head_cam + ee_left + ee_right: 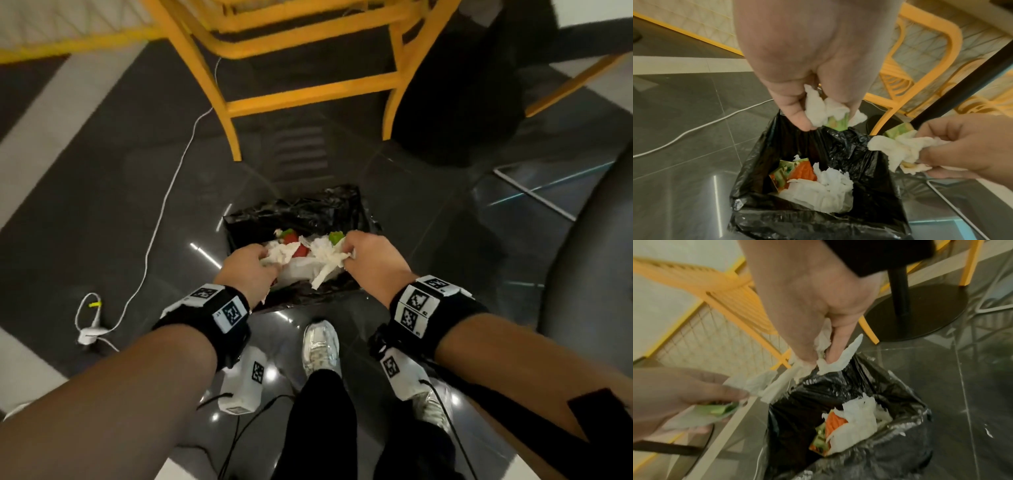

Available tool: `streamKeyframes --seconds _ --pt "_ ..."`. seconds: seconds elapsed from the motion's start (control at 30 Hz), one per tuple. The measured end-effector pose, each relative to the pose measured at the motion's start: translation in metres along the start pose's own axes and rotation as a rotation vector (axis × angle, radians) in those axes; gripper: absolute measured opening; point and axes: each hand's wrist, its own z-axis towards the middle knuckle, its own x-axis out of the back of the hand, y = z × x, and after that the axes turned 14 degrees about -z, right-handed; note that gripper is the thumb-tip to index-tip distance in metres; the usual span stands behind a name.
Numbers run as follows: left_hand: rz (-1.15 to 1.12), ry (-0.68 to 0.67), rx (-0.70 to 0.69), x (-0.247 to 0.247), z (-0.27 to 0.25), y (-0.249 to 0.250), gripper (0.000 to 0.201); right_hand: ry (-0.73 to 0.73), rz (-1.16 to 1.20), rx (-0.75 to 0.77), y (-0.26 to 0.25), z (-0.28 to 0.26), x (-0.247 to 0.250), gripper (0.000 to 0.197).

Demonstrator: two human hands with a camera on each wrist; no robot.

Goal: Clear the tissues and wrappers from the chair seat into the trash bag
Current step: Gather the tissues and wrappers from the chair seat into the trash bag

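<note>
- I see left hand (813, 68) and right hand (966, 144) each clenching tissues (830, 112) over trash bag (777, 216).
- Only wrist views show green wrapper (840, 123) inside the grips; no print I can read.

The trash bag (301, 209) stands with its mouth open upward, part filled with tissues (830, 186), with room left above them. Dark floor (102, 222) lies bare to its left. Yellow chair legs (229, 120) rise just beyond it; a white cable (164, 205) trails left, a black pedestal base (920, 313) stands right.
</note>
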Motion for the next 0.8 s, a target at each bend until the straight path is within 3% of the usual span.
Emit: streamKeyframes --seconds 0.27,0.4,0.63,0.8 --pt "-0.086 -0.067 -0.032 -0.025 0.017 -0.002 0.043 -0.113 0.082 0.017 -0.011 0.018 -0.035 0.063" --pt "-0.078 -0.063 -0.039 -0.027 0.014 -0.002 0.053 -0.115 0.093 0.011 0.0 0.016 -0.041 0.055" --pt "-0.103 -0.031 -0.101 -0.027 0.007 0.003 0.029 -0.063 0.146 0.016 0.016 -0.001 -0.037 0.043" --pt "-0.062 -0.045 -0.15 -0.026 -0.009 0.025 0.01 0.017 0.19 -0.069 0.056 -0.051 -0.017 0.03"
